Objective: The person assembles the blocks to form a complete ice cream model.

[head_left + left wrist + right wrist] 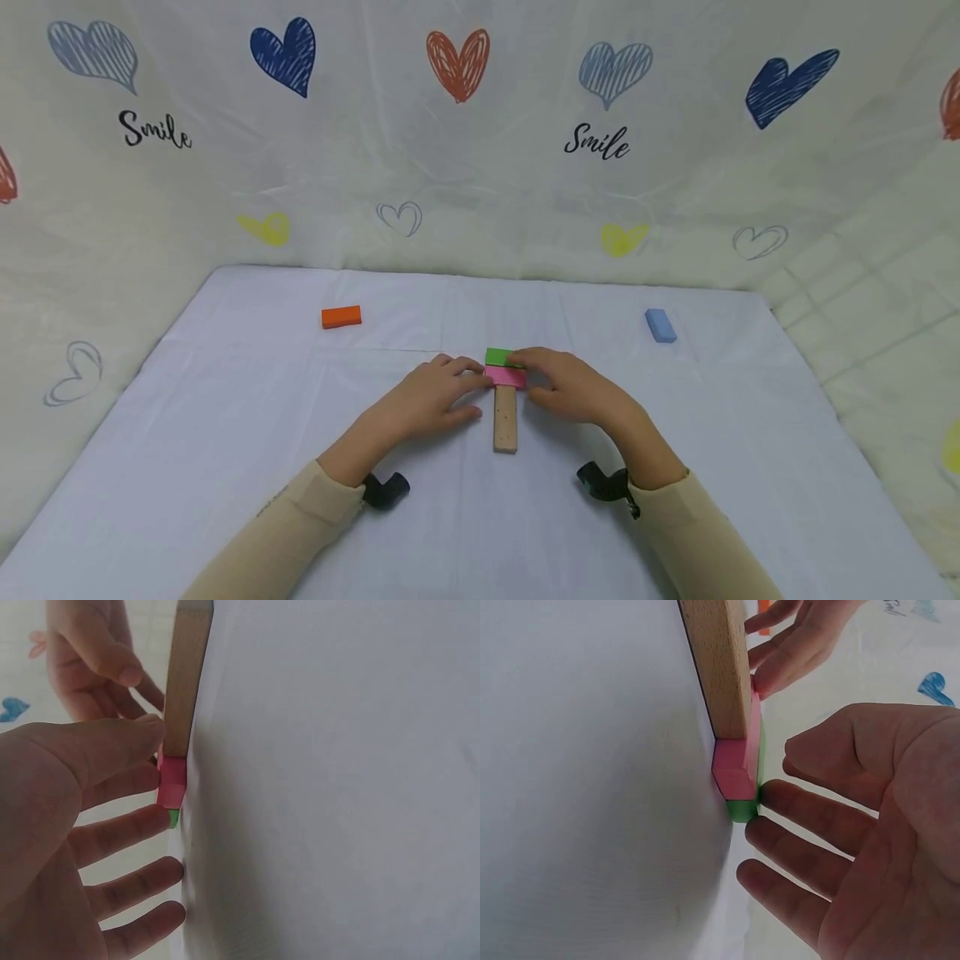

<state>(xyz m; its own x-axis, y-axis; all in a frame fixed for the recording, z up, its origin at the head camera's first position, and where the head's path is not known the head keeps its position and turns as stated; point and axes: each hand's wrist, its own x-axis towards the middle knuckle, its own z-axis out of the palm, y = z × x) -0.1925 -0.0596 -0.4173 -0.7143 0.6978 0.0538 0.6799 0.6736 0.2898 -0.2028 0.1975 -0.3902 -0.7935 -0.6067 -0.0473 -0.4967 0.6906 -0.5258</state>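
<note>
While the green block (497, 357) and pink block (507, 377) lie crosswise between the left hand (431, 402) and right hand (576, 387), the wooden block (506, 421) runs lengthwise toward the person. Fingers extended, gripping nothing, the left touches the pink's left end, the right the green's right.

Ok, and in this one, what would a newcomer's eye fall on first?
Likely the green block and pink block, lying crosswise at the far end of a centred wooden block, flanked by the left hand and right hand. Next come the orange block at the back left of the table, the blue block at back right, and hearts on the backdrop.
</note>
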